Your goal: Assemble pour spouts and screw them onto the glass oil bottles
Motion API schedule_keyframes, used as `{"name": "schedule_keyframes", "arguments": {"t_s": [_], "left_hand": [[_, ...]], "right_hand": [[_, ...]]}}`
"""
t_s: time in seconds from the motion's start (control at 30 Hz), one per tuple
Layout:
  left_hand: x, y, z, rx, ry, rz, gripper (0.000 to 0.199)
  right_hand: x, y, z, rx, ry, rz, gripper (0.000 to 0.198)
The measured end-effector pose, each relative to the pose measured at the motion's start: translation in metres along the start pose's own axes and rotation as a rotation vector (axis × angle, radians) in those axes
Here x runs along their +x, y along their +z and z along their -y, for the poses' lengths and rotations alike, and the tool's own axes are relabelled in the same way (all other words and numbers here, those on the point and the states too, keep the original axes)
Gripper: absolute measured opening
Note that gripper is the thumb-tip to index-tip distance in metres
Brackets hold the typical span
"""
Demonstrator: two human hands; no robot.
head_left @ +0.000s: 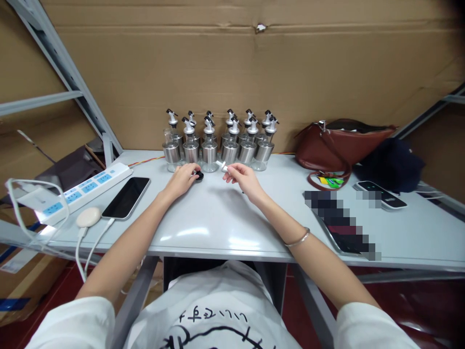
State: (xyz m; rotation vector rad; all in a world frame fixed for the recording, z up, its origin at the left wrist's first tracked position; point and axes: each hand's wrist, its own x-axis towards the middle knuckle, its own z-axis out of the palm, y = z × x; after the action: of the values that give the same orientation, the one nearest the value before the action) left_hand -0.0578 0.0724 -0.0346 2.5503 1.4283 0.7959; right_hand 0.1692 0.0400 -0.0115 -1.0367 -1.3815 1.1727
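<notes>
My right hand [245,180] pinches a small white piece [222,166] between thumb and fingers, a little above the table. It looks like part of a pour spout, though its exact kind is unclear. On the tabletop, my left hand [181,179] curls its fingertips around a small round black piece [199,176]. Just beyond both hands stand two rows of steel-sleeved glass oil bottles [209,154], most topped by silver spouts with black tips. The front-left bottle [171,153] shows a bare glass neck without a spout.
Left of my arm lie a phone [126,198], a white power strip [85,191] and a round charger [88,217] with cables. A brown handbag [334,145], a dark cap [392,165], a black-faced white device [381,195] and a partly pixelated flat object [337,225] sit right. Cardboard [218,63] stands behind.
</notes>
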Motion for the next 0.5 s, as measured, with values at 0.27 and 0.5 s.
{"name": "schedule_keyframes", "arguments": {"t_s": [0.27, 0.5], "left_hand": [[0.001, 0.003, -0.001, -0.028, -0.005, 0.034, 0.016], [0.000, 0.000, -0.003, -0.101, 0.012, 0.006, 0.018]], "right_hand": [[-0.004, 0.005, -0.005, -0.251, -0.079, 0.133, 0.029], [-0.016, 0.018, -0.011, -0.388, 0.004, 0.401, 0.024]]}}
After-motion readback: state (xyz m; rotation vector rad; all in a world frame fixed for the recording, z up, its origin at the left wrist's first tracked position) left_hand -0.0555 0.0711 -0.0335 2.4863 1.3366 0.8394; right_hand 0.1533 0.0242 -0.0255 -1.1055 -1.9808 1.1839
